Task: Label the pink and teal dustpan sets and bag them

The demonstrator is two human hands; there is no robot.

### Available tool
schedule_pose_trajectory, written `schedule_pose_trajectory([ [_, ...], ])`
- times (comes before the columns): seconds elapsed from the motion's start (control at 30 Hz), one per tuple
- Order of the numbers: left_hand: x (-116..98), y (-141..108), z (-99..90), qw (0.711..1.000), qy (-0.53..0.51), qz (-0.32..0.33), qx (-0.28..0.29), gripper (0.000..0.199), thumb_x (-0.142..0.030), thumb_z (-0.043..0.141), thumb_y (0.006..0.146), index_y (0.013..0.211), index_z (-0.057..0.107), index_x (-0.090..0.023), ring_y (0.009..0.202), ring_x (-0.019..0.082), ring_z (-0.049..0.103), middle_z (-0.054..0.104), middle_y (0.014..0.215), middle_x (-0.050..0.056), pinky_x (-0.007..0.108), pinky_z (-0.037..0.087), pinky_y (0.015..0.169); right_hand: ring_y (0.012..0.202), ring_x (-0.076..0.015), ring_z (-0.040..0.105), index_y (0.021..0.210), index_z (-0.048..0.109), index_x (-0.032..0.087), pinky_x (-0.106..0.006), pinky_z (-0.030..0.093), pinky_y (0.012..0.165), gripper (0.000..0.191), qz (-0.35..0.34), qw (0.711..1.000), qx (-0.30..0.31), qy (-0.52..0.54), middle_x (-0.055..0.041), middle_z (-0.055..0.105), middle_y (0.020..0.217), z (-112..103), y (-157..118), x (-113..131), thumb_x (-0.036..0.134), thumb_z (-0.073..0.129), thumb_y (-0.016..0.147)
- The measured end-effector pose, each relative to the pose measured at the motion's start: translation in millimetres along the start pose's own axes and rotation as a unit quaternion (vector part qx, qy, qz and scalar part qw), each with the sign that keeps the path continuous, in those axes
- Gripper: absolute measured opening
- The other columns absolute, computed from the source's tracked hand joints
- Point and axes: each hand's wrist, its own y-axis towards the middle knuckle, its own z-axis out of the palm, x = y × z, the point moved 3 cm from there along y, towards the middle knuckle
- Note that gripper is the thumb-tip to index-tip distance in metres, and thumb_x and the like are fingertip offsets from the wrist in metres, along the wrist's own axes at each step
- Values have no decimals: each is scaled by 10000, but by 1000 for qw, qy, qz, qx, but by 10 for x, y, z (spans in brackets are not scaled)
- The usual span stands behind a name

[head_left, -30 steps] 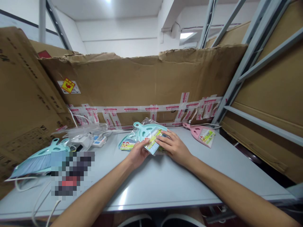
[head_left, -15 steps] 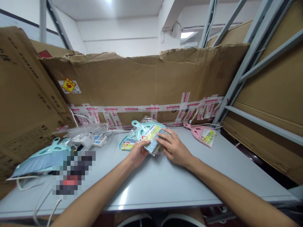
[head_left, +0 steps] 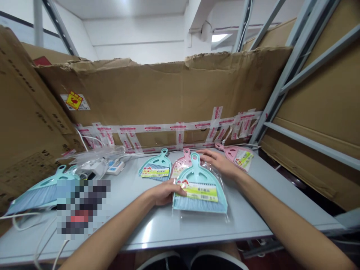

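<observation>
My left hand point(head_left: 163, 193) is closed on the left edge of a teal dustpan-and-brush set point(head_left: 198, 208) in a clear plastic bag, thumb over its green and yellow label. The dustpan's handle points away from me. My right hand point(head_left: 218, 162) has its fingers stretched out beside that handle, by the bag's upper right side; whether it touches the bag is unclear. Behind lies a pink dustpan set point(head_left: 184, 161), partly covered by the teal one. Left of it is another teal dustpan set point(head_left: 155, 162), and a second pink one point(head_left: 237, 155) lies beyond my right hand.
A teal dustpan with a blue brush point(head_left: 46, 189) lies at the left, near a blurred-out item point(head_left: 84, 210) and white cables point(head_left: 42, 240). A white power strip point(head_left: 115, 167) sits behind them. Tall cardboard point(head_left: 168, 97) walls the back, with a metal rack point(head_left: 292, 78) at the right.
The bagged teal dustpan came nearer and turned its label face towards me, uncovering the pink set behind. My right hand left the label and moved to the upper right; my left kept hold.
</observation>
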Motion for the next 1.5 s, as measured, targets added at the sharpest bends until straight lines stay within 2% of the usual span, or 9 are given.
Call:
schedule_pose_trajectory([
  [0.1,19,-44,51,998,45,-38,38,472,-124,862,738,1206,827,-171,1075,318,837,869,1109,146,380,667,918,628,-139,618,1244,840,208,-257,507,580,551,62,995,59,47,-10,755,815,138,-44,8,622,860,880],
  [0.17,0,-84,98,993,75,-58,65,428,-161,891,744,1169,839,-187,1085,315,833,870,1086,128,396,667,940,580,-112,560,1146,867,192,-223,447,512,531,89,992,64,61,4,709,746,178,-57,-7,613,913,825],
  [0.33,-90,-177,159,977,143,-95,129,381,-307,964,763,1119,858,-222,1036,339,835,864,1112,120,459,692,902,573,-99,570,945,856,170,-204,414,470,494,117,987,21,106,-10,711,754,126,-21,-130,589,996,724],
  [0.53,-217,-227,-38,973,174,-102,108,466,-400,958,824,1231,851,-202,781,272,830,859,1154,177,362,673,707,473,-56,495,913,804,147,-185,207,384,537,121,974,-53,184,14,674,705,-21,63,-257,560,1040,664],
  [0.63,-298,-215,-120,983,158,-52,75,367,-471,886,906,1115,873,-169,811,266,833,852,1159,215,339,661,732,470,-70,533,882,782,157,-191,262,359,515,108,963,-117,219,6,690,735,-122,109,-298,505,1066,630],
  [0.77,-306,-151,-162,991,119,-8,53,474,-597,787,969,983,859,-128,824,265,830,840,1160,259,303,643,683,525,-99,591,854,751,162,-192,423,401,460,100,946,-157,266,-8,693,720,-180,153,-388,430,1068,657],
  [0.9,-257,-79,-215,993,119,8,3,390,-501,824,967,918,844,-115,676,224,782,854,991,228,264,586,563,571,-115,642,875,726,172,-191,519,457,392,101,940,-157,285,-16,707,741,-164,174,-484,375,1034,741],
  [1.1,-343,-49,-331,987,127,56,-81,411,-495,857,930,749,797,-132,484,129,610,750,655,105,220,475,470,578,-109,648,847,709,170,-169,499,441,366,108,936,-163,291,-24,710,743,-156,195,-547,340,1023,764],
  [1.5,-386,-12,-428,975,139,105,-140,457,-560,889,864,766,826,-118,521,148,626,754,663,114,257,515,541,605,-109,701,919,762,166,-169,594,509,240,102,926,-173,319,-30,756,802,-152,178,-516,275,966,855],
])
